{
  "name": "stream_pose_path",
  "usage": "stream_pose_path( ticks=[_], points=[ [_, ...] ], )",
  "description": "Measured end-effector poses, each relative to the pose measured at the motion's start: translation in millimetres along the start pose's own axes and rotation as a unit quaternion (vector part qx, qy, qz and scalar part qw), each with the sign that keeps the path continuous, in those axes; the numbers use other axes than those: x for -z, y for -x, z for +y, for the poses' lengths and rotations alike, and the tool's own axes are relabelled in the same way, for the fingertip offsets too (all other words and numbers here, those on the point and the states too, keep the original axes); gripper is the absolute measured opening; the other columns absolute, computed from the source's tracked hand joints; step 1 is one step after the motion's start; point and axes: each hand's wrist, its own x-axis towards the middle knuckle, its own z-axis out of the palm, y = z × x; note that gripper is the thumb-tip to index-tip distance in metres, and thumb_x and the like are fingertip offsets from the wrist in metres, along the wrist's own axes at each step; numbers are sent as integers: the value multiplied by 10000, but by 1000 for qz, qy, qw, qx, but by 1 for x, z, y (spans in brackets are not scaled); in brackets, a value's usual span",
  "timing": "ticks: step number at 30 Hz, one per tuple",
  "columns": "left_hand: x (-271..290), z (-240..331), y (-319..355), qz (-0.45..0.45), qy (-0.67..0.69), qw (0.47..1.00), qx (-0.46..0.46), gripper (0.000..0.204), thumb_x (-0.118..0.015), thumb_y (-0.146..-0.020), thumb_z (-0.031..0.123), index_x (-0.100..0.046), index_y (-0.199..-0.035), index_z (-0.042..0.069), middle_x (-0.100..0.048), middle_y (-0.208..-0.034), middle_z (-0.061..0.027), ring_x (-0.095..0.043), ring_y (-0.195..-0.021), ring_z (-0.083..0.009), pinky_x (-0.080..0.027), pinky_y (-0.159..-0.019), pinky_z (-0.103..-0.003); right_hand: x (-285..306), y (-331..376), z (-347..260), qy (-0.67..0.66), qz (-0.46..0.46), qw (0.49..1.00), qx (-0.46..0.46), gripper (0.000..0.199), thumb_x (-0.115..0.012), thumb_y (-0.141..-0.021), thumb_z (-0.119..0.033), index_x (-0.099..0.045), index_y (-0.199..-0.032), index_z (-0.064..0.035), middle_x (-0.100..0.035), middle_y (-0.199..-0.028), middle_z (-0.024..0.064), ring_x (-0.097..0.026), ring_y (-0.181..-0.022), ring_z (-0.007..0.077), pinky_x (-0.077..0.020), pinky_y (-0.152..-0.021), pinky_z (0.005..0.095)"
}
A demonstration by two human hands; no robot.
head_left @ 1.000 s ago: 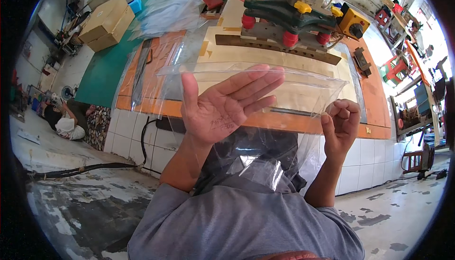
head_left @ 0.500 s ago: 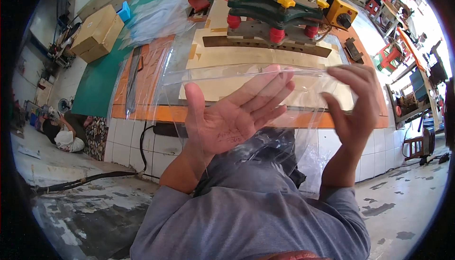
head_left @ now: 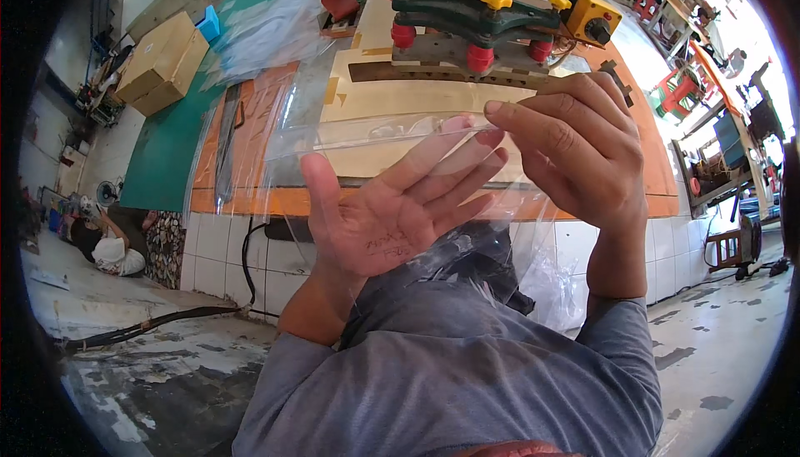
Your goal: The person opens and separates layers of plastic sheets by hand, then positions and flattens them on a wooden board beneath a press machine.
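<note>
A clear plastic bag or sleeve [head_left: 354, 134] is stretched out in front of me above the work table, with a folded edge along its top. My left hand [head_left: 387, 219] lies palm up with its fingers spread, seen through the clear film. Whether it is inside the plastic or behind it I cannot tell. Some handwriting marks the palm. My right hand [head_left: 587, 144] pinches the top edge of the plastic between thumb and fingers, just beyond my left fingertips. The lower part of the film hangs in front of my shirt and is hard to make out.
A press head [head_left: 475, 28] with yellow knobs and red fittings stands over a tan board [head_left: 367, 94]. Clear film [head_left: 267, 40] lies at the left on a green surface [head_left: 158, 157], near a cardboard box [head_left: 162, 65]. A person [head_left: 117, 244] sits at the far left.
My right hand has moved left along the top edge, closer to my left fingers, and its grip has tightened into a pinch. My left hand has shifted slightly left and down.
</note>
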Motion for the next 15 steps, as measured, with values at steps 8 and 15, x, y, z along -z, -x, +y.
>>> stream_pose_path(
  ticks=[8,15],
  points=[
    [0,3,2,-6,2,1000,-4,1240,-207,-902,935,126,-1657,10,130,-1740,-245,145,-1603,-441,48,-1268,-639,-3,-3,-3,0,1,1000,2,468,-769,-658,-2,-784,-1122,-57,-717,-878,56,-661,-780,229,-468,-676,356],
    [-2,0,1,6,17,1000,1,1251,-231,-897,939,118,-1659,10,130,-1736,-256,143,-1600,-453,35,-1263,-651,-8,6,-2,1,31,1000,-4,439,-763,-705,-133,-757,-1137,-57,-699,-873,40,-648,-783,229,-495,-686,359]
  ],
)
